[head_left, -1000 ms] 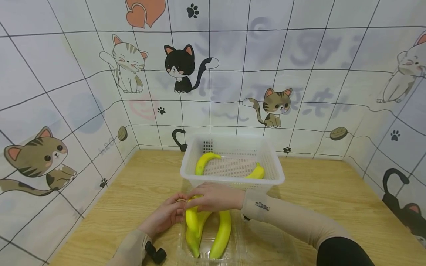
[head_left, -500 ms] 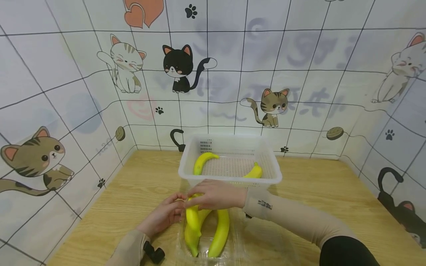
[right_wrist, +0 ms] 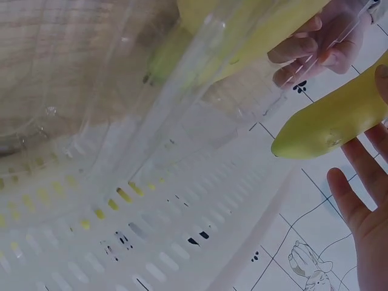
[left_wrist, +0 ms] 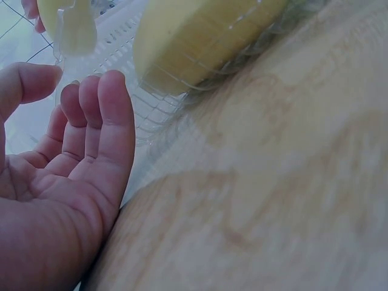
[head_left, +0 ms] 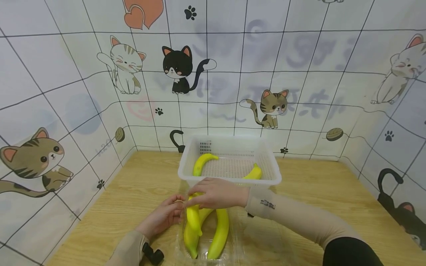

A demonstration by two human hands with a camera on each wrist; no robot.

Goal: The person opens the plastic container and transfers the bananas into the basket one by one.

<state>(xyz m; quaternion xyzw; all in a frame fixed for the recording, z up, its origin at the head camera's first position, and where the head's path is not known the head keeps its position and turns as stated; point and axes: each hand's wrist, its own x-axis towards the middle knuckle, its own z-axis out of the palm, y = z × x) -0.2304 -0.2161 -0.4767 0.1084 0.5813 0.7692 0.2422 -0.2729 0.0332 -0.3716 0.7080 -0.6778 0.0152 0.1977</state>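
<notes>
My right hand (head_left: 216,194) reaches across and holds a yellow banana (head_left: 193,221) over the left part of a clear plastic box (head_left: 237,242). In the right wrist view, this banana's greenish end (right_wrist: 291,142) juts out past the fingers. Two more bananas lie in the box, one on the left (head_left: 190,242) partly under the held one and another on the right (head_left: 219,236). At the box's left side, my left hand (head_left: 163,216) pinches the thin rim between thumb and curled fingers, as the left wrist view shows at the hand (left_wrist: 73,157).
Behind the box stands a white perforated basket (head_left: 229,180) with two bananas, one at left (head_left: 203,164) and one at right (head_left: 254,171). The box's clear lid (head_left: 266,236) lies folded out to the right on the wooden table (head_left: 319,192). Cat-printed walls (head_left: 226,85) enclose the table.
The held banana has tilted slightly, its lower end shifting a little to the right. Both hands stay almost where they were; the head view has shifted slightly.
</notes>
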